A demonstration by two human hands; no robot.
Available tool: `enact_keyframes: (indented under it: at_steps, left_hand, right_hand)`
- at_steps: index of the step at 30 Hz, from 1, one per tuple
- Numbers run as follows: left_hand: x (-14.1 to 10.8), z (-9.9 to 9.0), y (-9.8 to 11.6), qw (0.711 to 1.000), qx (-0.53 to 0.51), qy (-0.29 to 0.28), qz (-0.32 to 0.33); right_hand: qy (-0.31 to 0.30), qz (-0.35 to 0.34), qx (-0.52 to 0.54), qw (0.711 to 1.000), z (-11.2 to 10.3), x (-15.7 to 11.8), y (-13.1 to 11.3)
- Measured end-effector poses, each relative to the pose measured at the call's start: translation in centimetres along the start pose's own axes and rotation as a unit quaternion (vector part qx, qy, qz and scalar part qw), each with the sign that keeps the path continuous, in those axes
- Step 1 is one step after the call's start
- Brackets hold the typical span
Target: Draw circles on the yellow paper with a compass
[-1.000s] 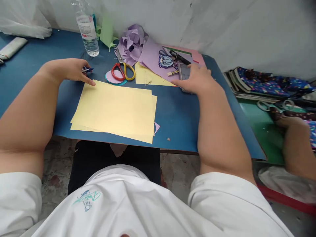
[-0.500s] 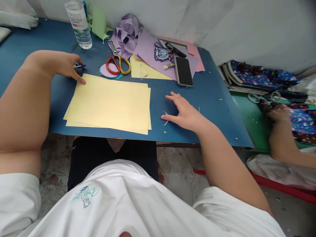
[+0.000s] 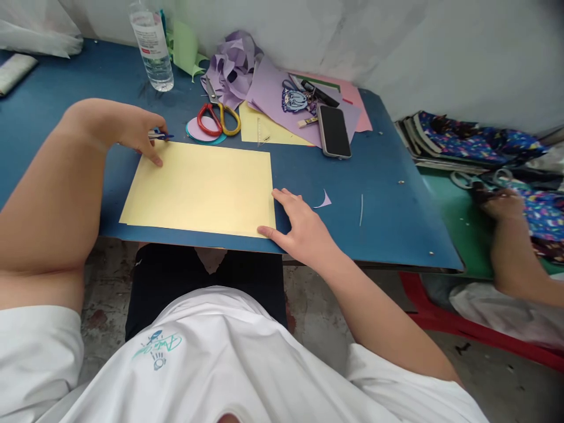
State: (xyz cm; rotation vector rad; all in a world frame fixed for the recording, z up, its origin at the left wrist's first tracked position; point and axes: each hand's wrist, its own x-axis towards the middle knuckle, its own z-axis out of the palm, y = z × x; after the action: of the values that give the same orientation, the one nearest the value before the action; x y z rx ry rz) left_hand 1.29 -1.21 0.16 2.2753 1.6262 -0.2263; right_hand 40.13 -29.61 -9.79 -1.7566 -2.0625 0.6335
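We see a white short-sleeved T-shirt, teal-and-dark-blue logo on the T-shirt's left front; black bottoms below the T-shirt's hem, length unclear.

Clear lane right of right hand; only flat scrap and strip there. Far side blocked: upright bottle, scissors, phone. Left hand bars paper's far-left corner.
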Motion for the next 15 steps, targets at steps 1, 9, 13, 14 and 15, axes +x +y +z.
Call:
enact_keyframes:
  at_steps: [1,9,13,14,15]
  left_hand:
    - [-0.1,0.2,0.5,1.000,0.021,-0.009,-0.004]
    - [-1.5,3.0,5.6,0.995,0.087,0.005,0.046]
    - [-2.5,4.2,6.7,0.993,0.072,0.005,0.096]
    - [-2.7,4.3,6.8,0.992,0.069,0.007,0.102]
    - [-2.8,4.4,6.9,0.992,0.064,0.010,0.105]
  right_hand:
    - [-0.004,0.004,0.004,1.000,-0.1,0.1,0.1]
    - [-0.046,0.017,0.030,0.998,-1.2,0.0,-1.7]
    - [-0.033,0.033,0.066,0.997,-0.9,0.0,-2.9]
    - [-0.023,0.039,0.080,0.996,-0.8,0.0,-3.2]
    - [-0.013,0.044,0.096,0.994,-0.6,0.1,-3.4]
